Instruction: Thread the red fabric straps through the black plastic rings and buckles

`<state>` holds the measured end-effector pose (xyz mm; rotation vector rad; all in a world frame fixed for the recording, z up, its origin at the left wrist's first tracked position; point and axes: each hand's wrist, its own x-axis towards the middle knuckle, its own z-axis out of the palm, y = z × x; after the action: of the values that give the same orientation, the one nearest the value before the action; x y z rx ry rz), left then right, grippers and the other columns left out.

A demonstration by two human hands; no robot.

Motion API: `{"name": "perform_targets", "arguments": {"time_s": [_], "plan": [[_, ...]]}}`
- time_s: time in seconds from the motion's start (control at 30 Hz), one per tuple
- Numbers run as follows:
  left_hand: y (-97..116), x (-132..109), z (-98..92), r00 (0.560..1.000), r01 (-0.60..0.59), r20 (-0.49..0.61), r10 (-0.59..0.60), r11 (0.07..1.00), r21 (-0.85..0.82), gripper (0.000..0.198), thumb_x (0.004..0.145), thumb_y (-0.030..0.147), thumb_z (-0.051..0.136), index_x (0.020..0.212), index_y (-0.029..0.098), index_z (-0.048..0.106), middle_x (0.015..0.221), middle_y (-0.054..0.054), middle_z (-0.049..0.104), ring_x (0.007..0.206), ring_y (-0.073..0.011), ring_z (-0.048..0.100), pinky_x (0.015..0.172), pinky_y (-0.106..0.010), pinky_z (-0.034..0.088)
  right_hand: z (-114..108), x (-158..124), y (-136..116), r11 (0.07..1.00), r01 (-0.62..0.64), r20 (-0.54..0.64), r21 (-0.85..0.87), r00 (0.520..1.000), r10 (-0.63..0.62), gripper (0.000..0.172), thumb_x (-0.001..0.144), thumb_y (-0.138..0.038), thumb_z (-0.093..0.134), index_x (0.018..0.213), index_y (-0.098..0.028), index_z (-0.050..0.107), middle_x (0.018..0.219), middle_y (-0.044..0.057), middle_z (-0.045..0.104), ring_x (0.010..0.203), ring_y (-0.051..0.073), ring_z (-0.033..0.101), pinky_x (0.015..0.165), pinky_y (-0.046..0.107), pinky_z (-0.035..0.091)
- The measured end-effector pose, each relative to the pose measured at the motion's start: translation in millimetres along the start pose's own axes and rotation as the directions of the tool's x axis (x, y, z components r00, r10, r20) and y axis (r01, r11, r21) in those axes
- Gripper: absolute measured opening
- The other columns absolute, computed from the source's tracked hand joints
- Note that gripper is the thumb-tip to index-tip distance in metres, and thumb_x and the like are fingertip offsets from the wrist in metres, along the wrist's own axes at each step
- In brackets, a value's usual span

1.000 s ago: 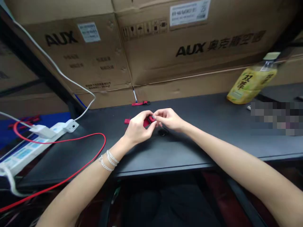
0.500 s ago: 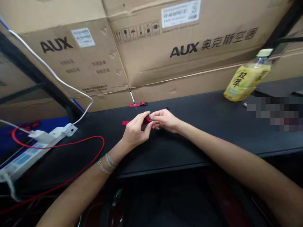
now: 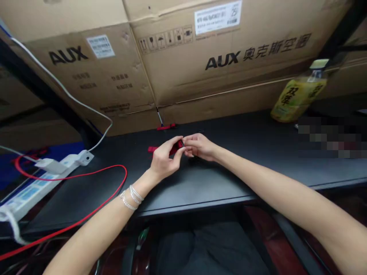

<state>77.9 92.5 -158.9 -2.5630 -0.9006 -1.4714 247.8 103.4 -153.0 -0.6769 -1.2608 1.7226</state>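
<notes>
Between the thumb and fingers of my left hand (image 3: 165, 157) is a red strap (image 3: 180, 144) with a dark end piece. Its loose tail pokes out to the left, behind that hand. The fingertips of my right hand (image 3: 200, 146) pinch together at the dark end, touching the tips of my left hand. What exactly the right fingers grip is partly hidden. A second red strap (image 3: 165, 127) lies farther back, near the cardboard. Some small black pieces (image 3: 202, 131) rest on the black tabletop (image 3: 229, 172) just behind my right hand.
AUX cardboard boxes (image 3: 177, 84) wall off the back. A yellow drink bottle (image 3: 298, 97) stands at the right. On the left lie a white power strip (image 3: 43, 183), a red cable (image 3: 100, 208) and a white cable (image 3: 69, 91). A blurred-out patch covers part of the right side.
Both hands stay nearly in place around the red strap. The piece between the fingertips has turned slightly, with more of its dark end showing.
</notes>
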Motion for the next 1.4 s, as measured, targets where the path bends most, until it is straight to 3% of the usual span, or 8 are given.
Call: {"name": "perform_targets", "arguments": {"time_s": [0.63, 0.87, 1.07, 1.2, 1.4], "plan": [[-3.0, -1.9, 7.5, 0.963, 0.265, 0.034, -0.267, 0.920, -0.287, 0.034, 0.082, 0.026, 0.064, 0.114, 0.015, 0.059, 0.108, -0.011, 0.069, 0.097, -0.0190, 0.068, 0.091, -0.032, 0.056, -7.0, 7.1, 7.2, 0.998, 0.015, -0.036, -0.054, 0.999, -0.017, 0.028, 0.065, -0.034, 0.075, 0.068, -0.012, 0.058, 0.055, 0.000, 0.060, 0.045, 0.007, 0.051, 0.045, 0.018, 0.039], [-1.3, 7.9, -4.7, 0.974, 0.205, -0.044, -0.222, 0.950, -0.236, 0.033, 0.083, 0.025, 0.063, 0.113, 0.014, 0.058, 0.108, -0.010, 0.069, 0.097, -0.0183, 0.067, 0.090, -0.033, 0.056, -18.2, 14.4, 14.2, 0.963, 0.032, -0.064, -0.266, 0.997, -0.051, 0.016, 0.075, -0.027, 0.063, 0.072, -0.012, 0.060, 0.054, -0.001, 0.059, 0.044, 0.007, 0.053, 0.041, 0.017, 0.039], [-2.7, 16.5, -15.5, 0.974, 0.140, -0.154, -0.167, 0.975, -0.175, 0.032, 0.082, 0.024, 0.065, 0.112, 0.014, 0.057, 0.103, -0.009, 0.069, 0.094, -0.0178, 0.068, 0.085, -0.032, 0.057, -46.7, 16.5, -2.0, 0.794, 0.020, -0.177, -0.607, 0.971, -0.160, 0.003, 0.073, -0.015, 0.063, 0.073, -0.013, 0.060, 0.048, -0.003, 0.057, 0.037, 0.006, 0.046, 0.038, 0.017, 0.034], [-5.2, 17.4, -17.2, 0.974, 0.117, -0.174, -0.143, 0.982, -0.147, 0.032, 0.082, 0.024, 0.065, 0.112, 0.015, 0.056, 0.104, -0.009, 0.068, 0.093, -0.0174, 0.067, 0.083, -0.031, 0.056, -60.4, 16.7, -7.6, 0.775, 0.012, -0.206, -0.632, 0.961, -0.183, 0.002, 0.074, -0.012, 0.061, 0.072, -0.012, 0.061, 0.050, -0.001, 0.058, 0.037, 0.006, 0.047, 0.037, 0.017, 0.034], [-9.2, 17.9, -17.3, 0.977, 0.111, -0.169, -0.129, 0.988, -0.109, 0.032, 0.083, 0.025, 0.064, 0.112, 0.015, 0.054, 0.104, -0.009, 0.067, 0.092, -0.0171, 0.066, 0.081, -0.031, 0.055, -59.2, 17.4, -7.2, 0.829, 0.039, -0.241, -0.559, 0.948, -0.208, 0.008, 0.074, -0.017, 0.066, 0.070, -0.012, 0.061, 0.050, -0.001, 0.057, 0.041, 0.007, 0.050, 0.036, 0.017, 0.035]]}}
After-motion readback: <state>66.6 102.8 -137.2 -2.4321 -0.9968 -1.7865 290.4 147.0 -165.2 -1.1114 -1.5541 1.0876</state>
